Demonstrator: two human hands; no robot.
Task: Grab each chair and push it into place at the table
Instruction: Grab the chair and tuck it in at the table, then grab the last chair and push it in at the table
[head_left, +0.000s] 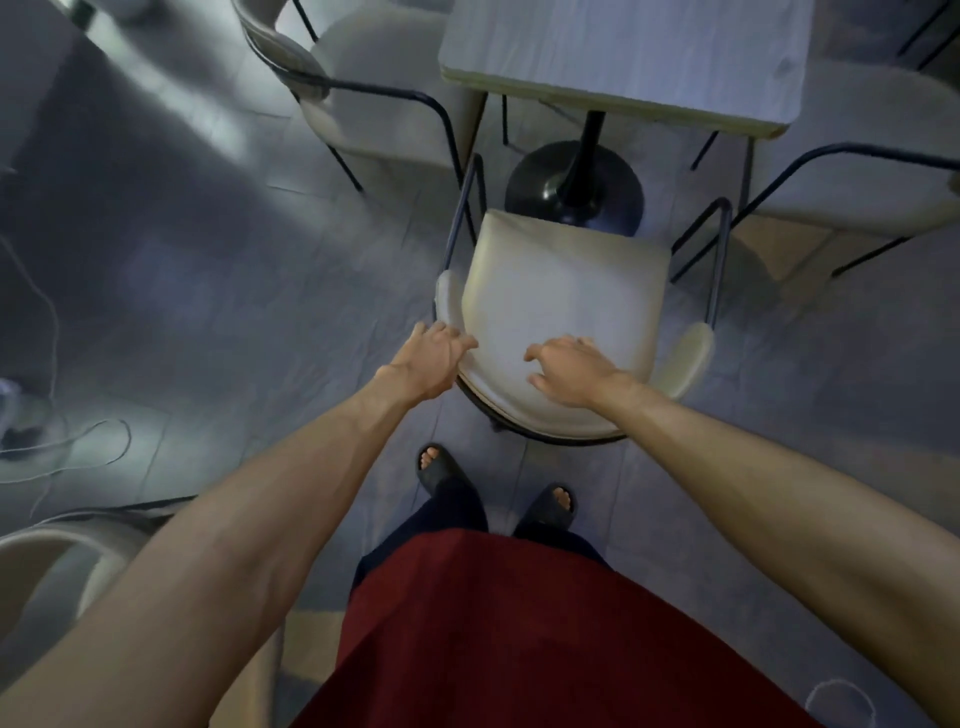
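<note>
A cream chair (561, 291) with a curved backrest and dark metal legs stands right in front of me, its seat facing the table (613, 47). The seat's front edge is level with the table's black pedestal base (574, 182), short of the tabletop. My left hand (434, 358) lies on the left part of the backrest, fingers curled over its rim. My right hand (571, 369) reaches over the backrest's near side, fingers spread and bent above the seat, holding nothing that I can see.
A second cream chair (363, 98) stands at the table's left side and a third chair (862, 156) at its right. Another chair's back (57, 556) is close at my lower left. Cables (88, 441) trail on the floor to the left. My sandalled feet are just behind the chair.
</note>
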